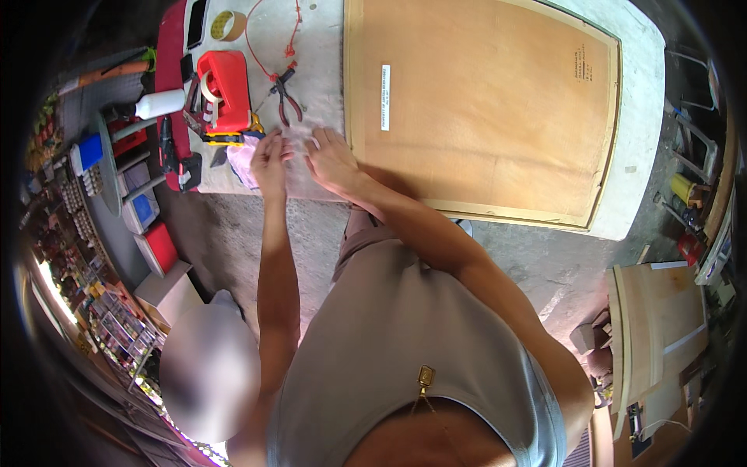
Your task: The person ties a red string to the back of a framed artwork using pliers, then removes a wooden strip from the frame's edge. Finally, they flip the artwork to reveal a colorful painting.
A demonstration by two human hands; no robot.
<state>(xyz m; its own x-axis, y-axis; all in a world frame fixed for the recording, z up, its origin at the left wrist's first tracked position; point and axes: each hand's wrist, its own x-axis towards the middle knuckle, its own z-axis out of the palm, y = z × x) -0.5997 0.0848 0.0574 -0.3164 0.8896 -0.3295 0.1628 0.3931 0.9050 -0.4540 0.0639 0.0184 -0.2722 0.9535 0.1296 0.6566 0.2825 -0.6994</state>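
Observation:
My left hand (270,162) is over the front of the cloth-covered table (315,47), fingers bent together, beside a crumpled pink cloth (243,161). Whatever its fingertips may hold is too small to make out. My right hand (333,162) rests palm down with fingers spread, near the left edge of a large framed wooden panel (482,117). Just beyond both hands lie dark-handled pliers (289,105), with a knotted red cord (289,51) running away from them. Left of the pliers is a red plastic case (227,89) with a pale tape roll (209,87) against it.
A brown tape roll (228,26) and a black phone (197,22) lie at the far left. Along the left edge are a white bottle (160,103), a cordless drill (166,145) and a yellow-black tool (223,139). Wooden boards (661,319) stand at the right.

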